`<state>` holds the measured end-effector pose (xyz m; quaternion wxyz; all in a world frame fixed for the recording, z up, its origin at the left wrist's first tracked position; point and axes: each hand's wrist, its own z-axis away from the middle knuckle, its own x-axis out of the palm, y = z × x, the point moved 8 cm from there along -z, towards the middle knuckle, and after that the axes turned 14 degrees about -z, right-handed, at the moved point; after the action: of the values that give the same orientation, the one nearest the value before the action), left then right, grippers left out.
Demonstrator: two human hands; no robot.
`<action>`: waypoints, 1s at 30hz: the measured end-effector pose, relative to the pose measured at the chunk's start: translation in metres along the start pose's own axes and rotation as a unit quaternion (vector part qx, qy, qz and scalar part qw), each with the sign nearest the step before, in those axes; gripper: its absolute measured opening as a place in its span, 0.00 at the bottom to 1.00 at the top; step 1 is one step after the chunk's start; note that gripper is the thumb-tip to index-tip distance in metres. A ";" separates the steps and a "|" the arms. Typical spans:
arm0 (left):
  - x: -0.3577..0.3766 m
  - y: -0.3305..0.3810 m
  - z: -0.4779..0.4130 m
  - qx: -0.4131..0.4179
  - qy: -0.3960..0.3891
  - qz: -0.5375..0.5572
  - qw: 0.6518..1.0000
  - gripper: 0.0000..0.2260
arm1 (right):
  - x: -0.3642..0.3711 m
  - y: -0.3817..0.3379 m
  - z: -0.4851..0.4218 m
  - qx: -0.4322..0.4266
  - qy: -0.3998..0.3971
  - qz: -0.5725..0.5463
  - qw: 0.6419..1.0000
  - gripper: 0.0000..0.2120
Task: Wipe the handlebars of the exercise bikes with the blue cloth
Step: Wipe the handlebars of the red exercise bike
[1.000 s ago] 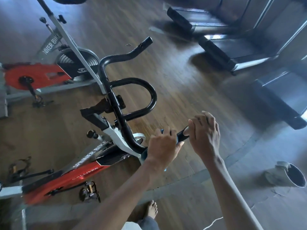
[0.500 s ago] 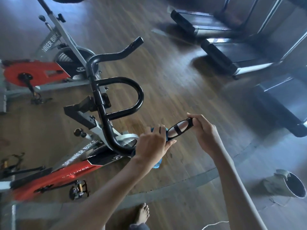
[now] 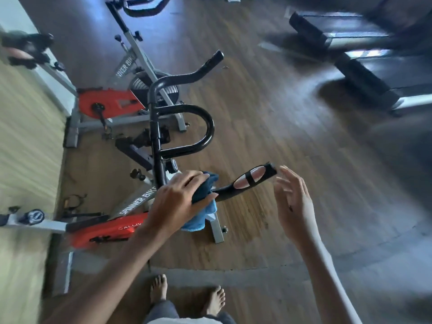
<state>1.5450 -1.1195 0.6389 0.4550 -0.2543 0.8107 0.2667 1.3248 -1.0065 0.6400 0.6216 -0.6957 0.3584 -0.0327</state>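
The left hand [image 3: 177, 197] and the right hand [image 3: 294, 202] are bare, and so are the forearms [image 3: 112, 260] behind them, right back to the edge of view. A small dark mark [image 3: 290, 208] shows on the right hand, near its middle. Well below both hands are two bare feet [image 3: 159, 288], with grey trouser legs [image 3: 161, 312] at the ankles and a strip of pale garment [image 3: 187, 321] lower still.

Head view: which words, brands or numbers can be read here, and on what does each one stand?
"SPINNER BIKE": near bike's grey frame bar.
"CALLIV": near bike's red guard, the rest is covered.
"NNER BIK": far bike's frame bar, both ends are cut off.
Round knob badge: too small to read.
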 end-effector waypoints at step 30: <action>0.304 0.262 -0.198 -0.063 -0.182 0.244 0.951 0.22 | -0.290 0.265 -0.092 0.251 -0.142 0.377 0.880 0.16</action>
<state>1.1154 -1.1112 0.5143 0.4989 -0.0244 0.7329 0.4620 0.9430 -0.9198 0.5414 0.7849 -0.3255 0.4816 0.2145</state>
